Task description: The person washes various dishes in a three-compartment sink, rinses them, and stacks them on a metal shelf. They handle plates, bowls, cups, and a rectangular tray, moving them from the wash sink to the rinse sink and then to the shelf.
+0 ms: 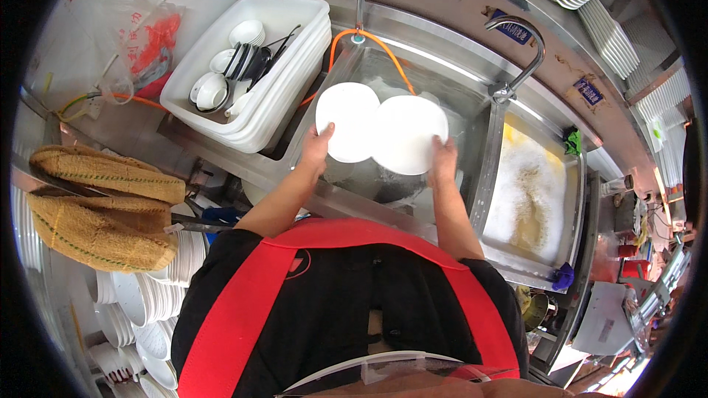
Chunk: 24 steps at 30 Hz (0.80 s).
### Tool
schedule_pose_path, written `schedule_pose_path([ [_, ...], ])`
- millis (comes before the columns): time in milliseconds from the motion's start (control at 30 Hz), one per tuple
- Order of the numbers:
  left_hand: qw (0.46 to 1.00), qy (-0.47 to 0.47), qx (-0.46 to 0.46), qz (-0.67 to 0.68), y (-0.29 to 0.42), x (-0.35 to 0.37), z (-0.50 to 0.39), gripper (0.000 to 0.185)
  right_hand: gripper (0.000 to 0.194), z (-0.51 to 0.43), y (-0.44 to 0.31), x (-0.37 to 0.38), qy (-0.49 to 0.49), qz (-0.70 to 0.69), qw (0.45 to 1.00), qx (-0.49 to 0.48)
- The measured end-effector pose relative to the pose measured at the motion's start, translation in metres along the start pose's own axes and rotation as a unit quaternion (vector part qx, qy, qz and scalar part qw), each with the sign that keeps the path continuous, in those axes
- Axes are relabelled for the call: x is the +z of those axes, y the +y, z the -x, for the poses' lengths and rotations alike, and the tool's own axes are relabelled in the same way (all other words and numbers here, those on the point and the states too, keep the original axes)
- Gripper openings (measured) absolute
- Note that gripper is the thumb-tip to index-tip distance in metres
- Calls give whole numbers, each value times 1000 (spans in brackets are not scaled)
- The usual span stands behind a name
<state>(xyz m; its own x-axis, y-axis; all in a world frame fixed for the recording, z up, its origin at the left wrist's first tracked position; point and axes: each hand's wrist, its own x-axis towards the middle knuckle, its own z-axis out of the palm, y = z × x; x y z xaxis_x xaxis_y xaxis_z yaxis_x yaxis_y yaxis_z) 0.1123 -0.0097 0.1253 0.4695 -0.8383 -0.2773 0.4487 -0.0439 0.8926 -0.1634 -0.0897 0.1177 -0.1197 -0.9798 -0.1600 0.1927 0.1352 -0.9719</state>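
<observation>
My left hand (317,146) grips the near left rim of a round white plate (347,121), thumb on its face. A second white plate (410,135) is in my right hand (443,158), held by its right rim; this hand is slightly blurred. The two plates meet or overlap at the middle, and I cannot tell whether they touch. Both are above the water of a stainless steel sink basin (381,58). An orange hose (394,59) runs from the tap (360,0) down behind the right plate. Further items under the water are too unclear to name.
At left stand stacked white plastic tubs (298,88), the top one holding bowls (247,32) and black utensils. A foamy basin (525,193) lies right, below another tap (531,55). A brown towel (105,210) hangs at left above racked dishes (146,298).
</observation>
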Motion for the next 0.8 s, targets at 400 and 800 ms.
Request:
schedule_pose_path([
  [400,914,98,286,-269,58,-24,-8,36,21,-1,-77,-18,92,-145,978,-116],
  [800,993,-56,-101,-7,26,-62,50,60,30,75,-34,83,-144,-193,957,163],
])
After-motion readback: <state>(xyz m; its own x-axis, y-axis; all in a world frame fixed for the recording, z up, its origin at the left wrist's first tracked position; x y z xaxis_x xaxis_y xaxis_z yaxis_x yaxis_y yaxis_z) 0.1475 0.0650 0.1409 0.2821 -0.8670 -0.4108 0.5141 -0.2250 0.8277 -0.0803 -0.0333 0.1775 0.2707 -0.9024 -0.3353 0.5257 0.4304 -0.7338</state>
